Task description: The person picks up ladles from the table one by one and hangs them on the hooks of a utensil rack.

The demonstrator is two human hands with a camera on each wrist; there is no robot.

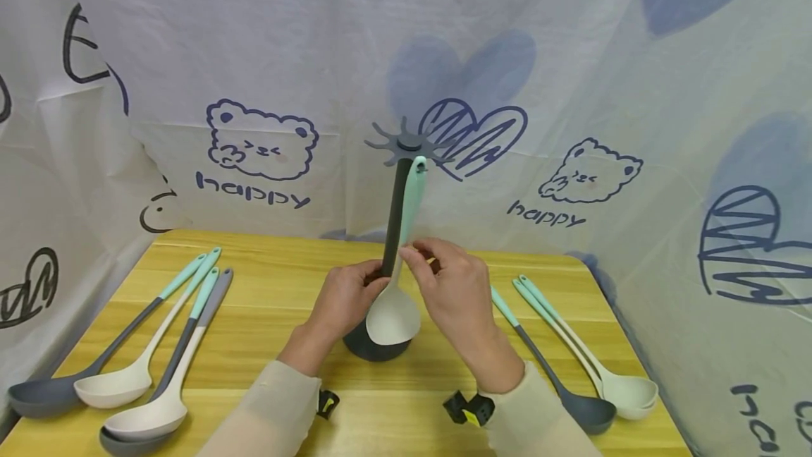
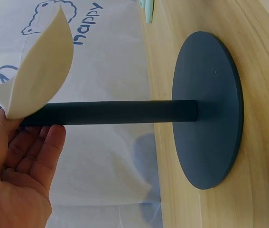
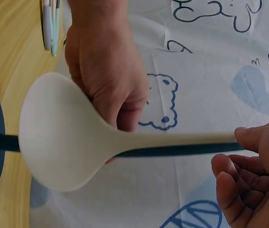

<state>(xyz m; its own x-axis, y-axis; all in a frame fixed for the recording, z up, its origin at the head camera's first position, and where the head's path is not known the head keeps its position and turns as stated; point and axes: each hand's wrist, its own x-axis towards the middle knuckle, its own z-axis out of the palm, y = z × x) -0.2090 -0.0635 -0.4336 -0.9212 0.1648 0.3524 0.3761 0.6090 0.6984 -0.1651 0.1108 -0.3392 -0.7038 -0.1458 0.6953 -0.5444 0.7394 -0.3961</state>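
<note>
A dark grey utensil stand (image 1: 394, 221) rises from a round base (image 2: 210, 147) to a ring of hooks (image 1: 409, 141). On a front hook sits the hole of a white ladle (image 1: 393, 317) with a mint-green handle end, its bowl hanging low before the pole. My left hand (image 1: 342, 296) grips the pole behind the bowl, fingers partly hidden. Thumb and finger of my right hand (image 1: 458, 295) pinch the ladle's handle about where white meets mint; the other fingers are loosely curled, as the right wrist view shows.
Several ladles, dark grey and white (image 1: 152, 411), lie on the wooden table (image 1: 273, 316) at the left. On the right lie a dark ladle (image 1: 586, 411) and two nested white ladles (image 1: 628, 390). A printed cloth (image 1: 355, 34) hangs close behind the table.
</note>
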